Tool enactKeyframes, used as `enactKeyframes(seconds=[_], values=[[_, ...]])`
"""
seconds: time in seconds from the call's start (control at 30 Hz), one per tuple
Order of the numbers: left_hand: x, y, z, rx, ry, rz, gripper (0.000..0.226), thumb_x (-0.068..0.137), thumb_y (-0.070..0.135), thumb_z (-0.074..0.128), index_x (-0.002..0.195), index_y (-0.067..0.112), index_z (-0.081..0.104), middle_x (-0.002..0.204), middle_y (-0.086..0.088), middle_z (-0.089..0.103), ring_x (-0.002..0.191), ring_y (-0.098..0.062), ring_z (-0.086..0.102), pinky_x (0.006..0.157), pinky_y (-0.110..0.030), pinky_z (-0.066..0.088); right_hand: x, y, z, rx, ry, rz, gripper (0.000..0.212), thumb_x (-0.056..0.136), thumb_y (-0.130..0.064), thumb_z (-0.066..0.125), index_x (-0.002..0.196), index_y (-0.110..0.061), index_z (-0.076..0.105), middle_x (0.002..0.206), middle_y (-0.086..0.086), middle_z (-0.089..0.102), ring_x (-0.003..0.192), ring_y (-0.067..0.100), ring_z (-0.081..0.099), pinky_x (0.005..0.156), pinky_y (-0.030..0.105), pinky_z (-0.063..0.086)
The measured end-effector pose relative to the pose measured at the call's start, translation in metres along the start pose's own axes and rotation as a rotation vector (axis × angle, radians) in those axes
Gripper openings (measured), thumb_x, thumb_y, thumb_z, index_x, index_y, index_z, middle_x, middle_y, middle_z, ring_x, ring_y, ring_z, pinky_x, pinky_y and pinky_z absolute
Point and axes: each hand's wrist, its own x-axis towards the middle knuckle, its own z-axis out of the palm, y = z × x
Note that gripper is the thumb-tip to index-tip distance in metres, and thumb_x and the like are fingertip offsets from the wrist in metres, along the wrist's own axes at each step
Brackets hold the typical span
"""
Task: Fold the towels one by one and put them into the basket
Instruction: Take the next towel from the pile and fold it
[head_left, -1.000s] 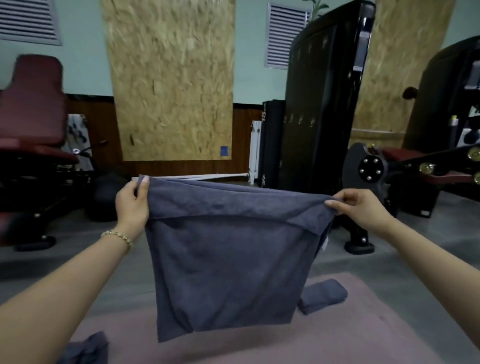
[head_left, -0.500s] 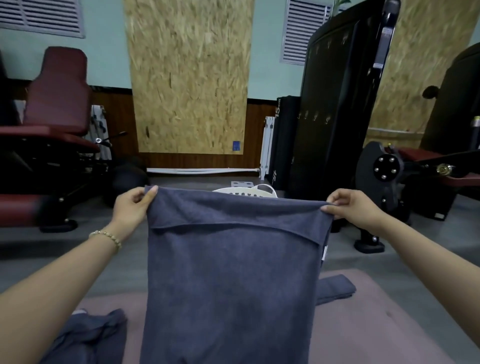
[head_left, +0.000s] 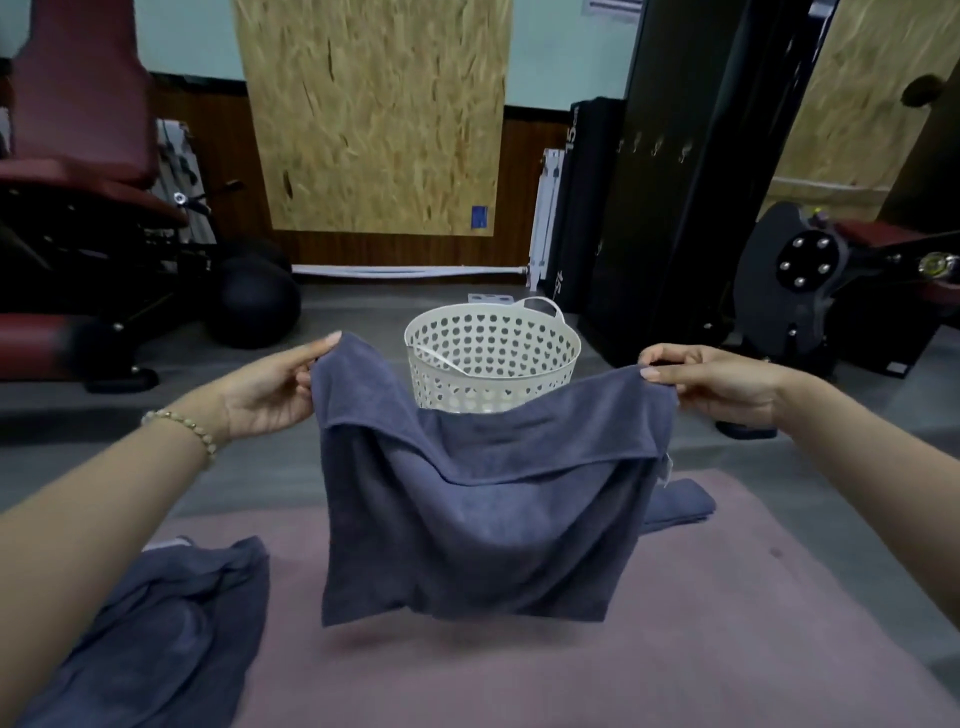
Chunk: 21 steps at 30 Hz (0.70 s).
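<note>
While its top edge sags before the basket (head_left: 493, 358), a grey towel (head_left: 478, 519) is held aloft, pinched at its upper corners by the left hand (head_left: 265, 395) and the right hand (head_left: 722, 382). Nearer than the basket, a crumpled towel (head_left: 156, 623) is seen to its left and a folded towel (head_left: 680, 504) to its right, on a pink mat (head_left: 571, 675).

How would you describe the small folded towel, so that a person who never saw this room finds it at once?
Start at the pink mat on the floor. At its far right edge, partly hidden behind the held towel, lies the folded towel. Unlike the crumpled towel on the mat's near left side, it is a small, neat, flat bundle that nobody touches.
</note>
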Motion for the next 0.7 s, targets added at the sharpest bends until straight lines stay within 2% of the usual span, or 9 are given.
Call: enactKeyframes(seconds=[0.07, 0.13, 0.2, 0.27, 0.37, 0.47, 0.53, 0.6, 0.7], values=[[0.022, -0.021, -0.008, 0.004, 0.081, -0.026, 0.023, 0.064, 0.026, 0.082, 0.076, 0.014, 0.065, 0.048, 0.009, 0.054, 0.036, -0.001, 0.046, 0.039, -0.006, 0.042, 0.019, 0.02, -0.001, -0.101, 0.111, 0.043, 0.015, 0.078, -0.019, 0.071, 0.087, -0.02, 0.06, 0.071, -0.007, 0.056, 0.059, 0.002, 0.049, 0.059, 0.015, 0.043], [0.049, -0.051, -0.017, 0.204, 0.166, -0.069, 0.007, 0.086, 0.022, 0.061, 0.084, 0.016, 0.06, 0.064, 0.008, 0.062, 0.047, 0.001, 0.054, 0.047, -0.01, 0.048, 0.044, 0.052, 0.0, -0.301, 0.209, 0.091, 0.016, 0.08, -0.018, 0.073, 0.09, -0.02, 0.061, 0.065, -0.01, 0.06, 0.056, 0.001, 0.049, 0.057, 0.017, 0.037], [0.076, -0.09, -0.026, 0.493, 0.199, -0.168, 0.011, 0.089, 0.024, 0.061, 0.081, 0.018, 0.059, 0.071, 0.005, 0.056, 0.058, -0.005, 0.051, 0.052, -0.014, 0.049, 0.073, 0.098, 0.003, -0.372, 0.255, 0.131, 0.018, 0.077, -0.014, 0.077, 0.087, -0.016, 0.062, 0.052, -0.01, 0.058, 0.046, 0.002, 0.045, 0.049, 0.014, 0.035], [0.105, -0.13, -0.038, 0.688, 0.279, -0.224, 0.023, 0.088, 0.027, 0.066, 0.071, 0.015, 0.055, 0.06, 0.001, 0.048, 0.053, -0.011, 0.043, 0.05, -0.017, 0.044, 0.102, 0.148, 0.006, -0.362, 0.318, 0.19, 0.016, 0.077, -0.006, 0.076, 0.085, -0.01, 0.063, 0.042, -0.008, 0.056, 0.035, 0.002, 0.043, 0.039, 0.014, 0.036], [0.15, -0.186, -0.057, 0.643, 0.463, -0.231, 0.029, 0.089, 0.02, 0.065, 0.064, 0.01, 0.055, 0.038, 0.005, 0.051, 0.03, -0.005, 0.043, 0.039, -0.017, 0.045, 0.143, 0.213, 0.007, -0.285, 0.438, 0.288, 0.011, 0.081, 0.003, 0.07, 0.082, -0.004, 0.061, 0.037, -0.005, 0.056, 0.029, 0.004, 0.05, 0.038, 0.017, 0.044], [0.191, -0.223, -0.074, 0.5, 0.589, -0.204, 0.026, 0.092, 0.017, 0.059, 0.068, 0.009, 0.054, 0.037, 0.005, 0.057, 0.028, -0.002, 0.049, 0.035, -0.013, 0.044, 0.184, 0.257, 0.004, -0.13, 0.566, 0.329, 0.009, 0.085, 0.006, 0.062, 0.089, -0.003, 0.061, 0.058, 0.008, 0.059, 0.031, 0.007, 0.052, 0.038, 0.015, 0.047], [0.22, -0.243, -0.093, 0.481, 0.657, -0.133, 0.029, 0.092, 0.016, 0.059, 0.065, 0.011, 0.054, 0.05, -0.001, 0.066, 0.041, -0.013, 0.058, 0.049, -0.019, 0.052, 0.212, 0.279, 0.001, -0.057, 0.629, 0.329, 0.011, 0.087, 0.006, 0.059, 0.09, -0.005, 0.061, 0.074, 0.014, 0.06, 0.042, 0.012, 0.056, 0.041, 0.013, 0.049], [0.247, -0.261, -0.115, 0.547, 0.669, -0.066, 0.031, 0.093, 0.016, 0.058, 0.063, 0.012, 0.057, 0.063, -0.007, 0.07, 0.063, -0.025, 0.062, 0.076, -0.034, 0.055, 0.241, 0.301, -0.001, -0.019, 0.665, 0.316, 0.017, 0.088, 0.006, 0.057, 0.081, -0.008, 0.061, 0.086, 0.019, 0.061, 0.055, 0.018, 0.056, 0.046, 0.013, 0.051], [0.27, -0.279, -0.12, 0.683, 0.612, -0.062, 0.012, 0.095, 0.016, 0.054, 0.087, 0.01, 0.061, 0.096, -0.014, 0.068, 0.103, -0.033, 0.062, 0.097, -0.039, 0.046, 0.273, 0.329, 0.001, -0.03, 0.664, 0.31, 0.015, 0.09, 0.006, 0.053, 0.101, 0.0, 0.062, 0.1, 0.019, 0.065, 0.073, 0.024, 0.06, 0.071, 0.025, 0.054]])
